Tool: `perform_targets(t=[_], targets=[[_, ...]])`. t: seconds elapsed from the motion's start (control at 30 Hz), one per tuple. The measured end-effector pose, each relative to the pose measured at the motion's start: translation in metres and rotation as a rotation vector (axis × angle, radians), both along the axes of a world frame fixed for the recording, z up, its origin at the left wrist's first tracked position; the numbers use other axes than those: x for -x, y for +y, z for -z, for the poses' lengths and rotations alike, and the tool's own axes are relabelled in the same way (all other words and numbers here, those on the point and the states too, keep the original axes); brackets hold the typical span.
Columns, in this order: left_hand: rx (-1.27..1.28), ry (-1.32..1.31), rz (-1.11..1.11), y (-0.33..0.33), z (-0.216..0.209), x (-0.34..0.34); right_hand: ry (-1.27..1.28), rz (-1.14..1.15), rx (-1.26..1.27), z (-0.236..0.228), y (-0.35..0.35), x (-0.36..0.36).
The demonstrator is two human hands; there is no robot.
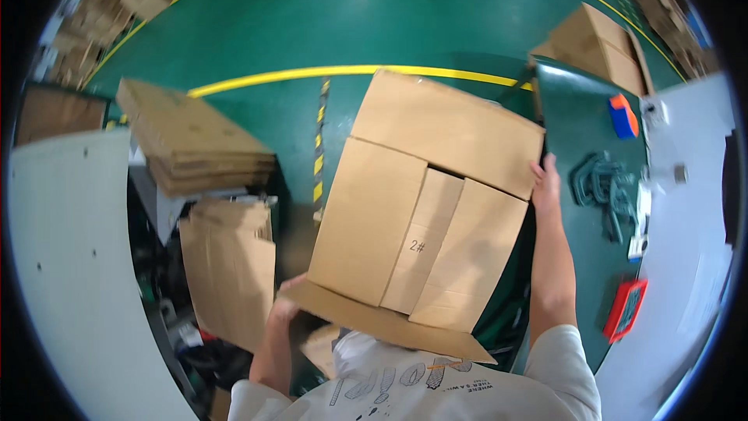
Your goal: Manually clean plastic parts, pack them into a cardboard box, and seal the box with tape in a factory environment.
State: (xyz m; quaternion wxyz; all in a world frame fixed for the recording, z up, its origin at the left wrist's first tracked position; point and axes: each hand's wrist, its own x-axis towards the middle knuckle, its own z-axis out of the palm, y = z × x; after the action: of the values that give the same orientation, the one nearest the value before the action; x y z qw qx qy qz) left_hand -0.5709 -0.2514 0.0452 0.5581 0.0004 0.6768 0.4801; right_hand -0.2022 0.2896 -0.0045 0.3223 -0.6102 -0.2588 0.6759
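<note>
Held in front of a white shirt [436,386]: a cardboard box [427,222], tilted, flaps uppermost. Apparently part-folded: both side flaps [475,253] laid inward with a gap between, far flap [452,125] and near flap [389,326] spread outward, seemingly left to fold. Right hand [545,185] clamped on the box's right edge beside the far flap; left hand [284,308] at the near-left corner, finger closure hidden. Note matte brown board, straight creases, rectangular panels; to the left, stacked flat cardboard [195,136]; to the right, a smooth green worktop [573,105].
</note>
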Motion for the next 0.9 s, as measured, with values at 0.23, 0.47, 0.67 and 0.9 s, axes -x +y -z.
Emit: perform_targets(t=[0.23, 0.47, 0.67, 0.9], targets=[[0.515, 0.408, -0.297, 0.008, 0.044, -0.054, 0.506, -0.195, -0.252, -0.046, -0.071, -0.01], [0.49, 0.899, 0.274, 0.015, 0.048, -0.036, -1.066, -0.676, -0.499, -0.001, -0.167, -0.033], [0.331, 0.324, 0.101, 0.045, 0.065, -0.02, -0.496, -0.32, -0.124, 0.01, -0.183, -0.035], [0.311, 0.337, 0.183, 0.077, 0.064, -0.034, -0.629, -0.373, -0.321, -0.009, -0.106, -0.008]])
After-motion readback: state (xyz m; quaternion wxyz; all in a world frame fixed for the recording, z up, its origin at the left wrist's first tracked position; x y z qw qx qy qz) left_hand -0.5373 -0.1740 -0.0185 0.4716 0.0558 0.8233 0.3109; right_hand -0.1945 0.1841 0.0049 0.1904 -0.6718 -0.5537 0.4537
